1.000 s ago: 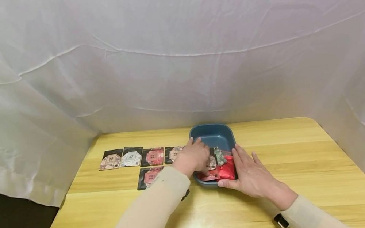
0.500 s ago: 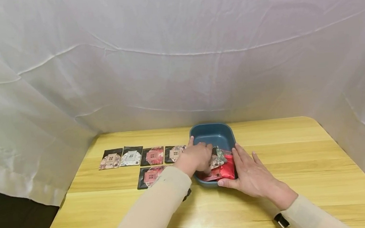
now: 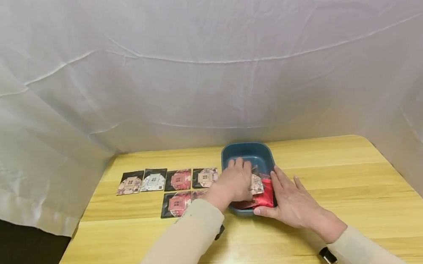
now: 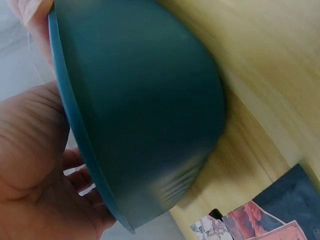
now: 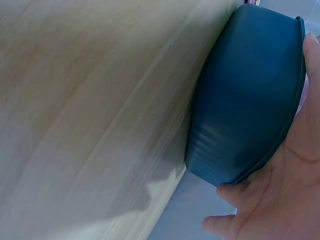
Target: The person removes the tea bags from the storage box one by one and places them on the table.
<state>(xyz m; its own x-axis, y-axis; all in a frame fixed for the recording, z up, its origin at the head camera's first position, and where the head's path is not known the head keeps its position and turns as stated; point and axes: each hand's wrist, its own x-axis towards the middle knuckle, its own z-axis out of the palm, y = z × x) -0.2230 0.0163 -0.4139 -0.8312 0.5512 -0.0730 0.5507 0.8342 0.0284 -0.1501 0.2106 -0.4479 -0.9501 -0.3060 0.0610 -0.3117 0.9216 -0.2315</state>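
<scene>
In the head view a dark blue plastic bin holds several flat packets at its near end, among them a red shiny packet and a pale floral packet. My left hand reaches over the bin's left rim, fingers bent down inside among the packets. The wrist view shows this hand behind the rim; whether the fingers hold a packet is hidden. Straight fingers of my right hand rest along the bin's right rim, thumb at the near right corner. In its wrist view that hand touches the rim.
Left of the bin, packets lie in two rows on the wooden table: a black-and-pink one, a black-and-white one and others. My left forearm partly covers the nearer row. A pale cloth hangs behind the table.
My left hand has shifted slightly right inside the bin and its fingers have bent more. The packets in the bin have moved about, the floral one turning more into sight. My right hand stays put.
</scene>
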